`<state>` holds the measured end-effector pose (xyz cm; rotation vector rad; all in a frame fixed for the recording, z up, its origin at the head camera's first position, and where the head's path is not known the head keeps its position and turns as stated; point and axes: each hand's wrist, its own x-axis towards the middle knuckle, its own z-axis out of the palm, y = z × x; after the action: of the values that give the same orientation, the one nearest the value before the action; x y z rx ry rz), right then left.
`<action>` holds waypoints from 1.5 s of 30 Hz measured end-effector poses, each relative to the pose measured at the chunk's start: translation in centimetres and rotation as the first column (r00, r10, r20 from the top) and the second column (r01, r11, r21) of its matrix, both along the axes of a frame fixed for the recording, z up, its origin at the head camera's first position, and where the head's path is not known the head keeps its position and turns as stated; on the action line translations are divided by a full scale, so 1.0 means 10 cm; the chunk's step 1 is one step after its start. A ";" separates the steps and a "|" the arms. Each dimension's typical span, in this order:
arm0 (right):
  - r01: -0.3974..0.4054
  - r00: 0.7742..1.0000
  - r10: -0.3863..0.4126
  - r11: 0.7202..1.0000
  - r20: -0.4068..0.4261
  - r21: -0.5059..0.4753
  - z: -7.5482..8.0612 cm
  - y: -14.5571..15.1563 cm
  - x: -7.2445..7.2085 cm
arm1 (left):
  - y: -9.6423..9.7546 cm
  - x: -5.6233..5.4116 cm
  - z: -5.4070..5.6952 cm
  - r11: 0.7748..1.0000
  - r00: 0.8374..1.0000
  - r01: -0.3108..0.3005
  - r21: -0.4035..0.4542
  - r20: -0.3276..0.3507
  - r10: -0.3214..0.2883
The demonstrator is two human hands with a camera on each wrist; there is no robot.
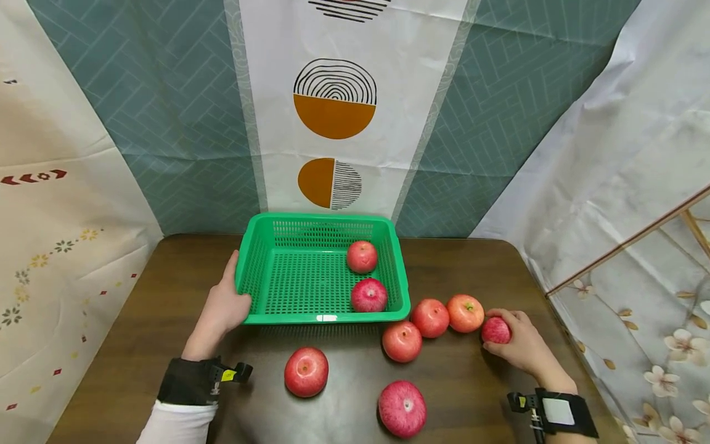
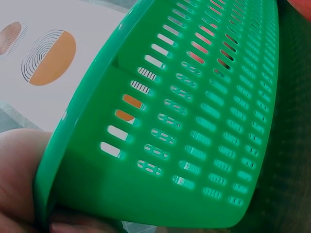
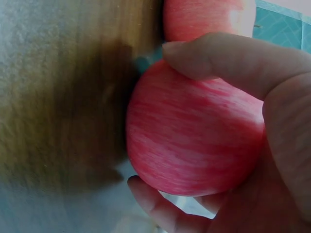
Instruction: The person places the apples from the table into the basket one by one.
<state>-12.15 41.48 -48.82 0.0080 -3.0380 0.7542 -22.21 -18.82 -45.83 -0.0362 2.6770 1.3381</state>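
Observation:
My left hand (image 1: 226,303) grips the left rim of a green plastic basket (image 1: 327,319); its thumb shows against the rim in the left wrist view. Two red apples lie inside the basket on the right, a rear apple (image 1: 362,256) and a front apple (image 1: 369,295). Over at the right of the table, my right hand (image 1: 518,342) holds a red streaked apple (image 3: 194,133), fingers and thumb curved round its sides. Just left of that fruit sits a lighter red-yellow apple (image 1: 465,313), followed by two more, a red apple (image 1: 430,318) and another apple (image 1: 402,341).
Nearer the front of the brown table (image 1: 460,401) lie a red apple (image 1: 306,372) and a darker pink-red apple (image 1: 402,409). Patterned cloth (image 1: 188,123) hangs behind the table, and a floral white cloth (image 1: 627,296) borders its right side.

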 end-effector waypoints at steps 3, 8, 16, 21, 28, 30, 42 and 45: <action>0.002 1.000 -0.002 1.000 -0.014 0.005 0.01 0.01 0.01 | 0.00 0.03 0.01 1.000 1.000 -0.002 0.007 0.005 0.002; -0.010 0.999 0.010 1.000 -0.035 -0.001 -0.02 0.00 0.04 | -0.02 0.04 0.03 1.000 1.000 0.000 0.016 0.005 0.000; 0.000 0.997 0.000 1.000 -0.075 0.002 -0.07 -0.01 0.07 | -0.03 0.05 0.03 1.000 1.000 0.001 0.017 0.003 -0.001; 0.023 0.996 -0.022 1.000 -0.083 0.006 -0.07 -0.02 0.08 | -0.04 0.04 0.04 1.000 1.000 -0.002 0.020 0.002 0.002; 0.041 0.995 -0.039 0.999 -0.088 0.013 -0.10 -0.03 0.08 | -0.04 0.03 0.02 1.000 1.000 -0.002 0.014 0.004 0.002; 0.048 0.995 -0.047 0.999 -0.083 0.015 -0.11 -0.03 0.09 | -0.04 0.02 0.02 1.000 1.000 -0.001 0.018 0.003 0.001; 0.061 0.994 -0.061 0.998 -0.095 0.004 -0.12 -0.04 0.11 | -0.01 0.00 0.02 1.000 1.000 -0.001 0.030 0.001 0.001; 0.064 0.994 -0.064 0.998 -0.091 -0.001 -0.14 -0.04 0.11 | -0.01 0.00 0.01 1.000 1.000 -0.003 0.030 0.003 0.003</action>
<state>-11.04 41.08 -50.23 -0.0529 -2.9375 0.7258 -22.19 -18.93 -45.74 -0.0385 2.6553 1.3779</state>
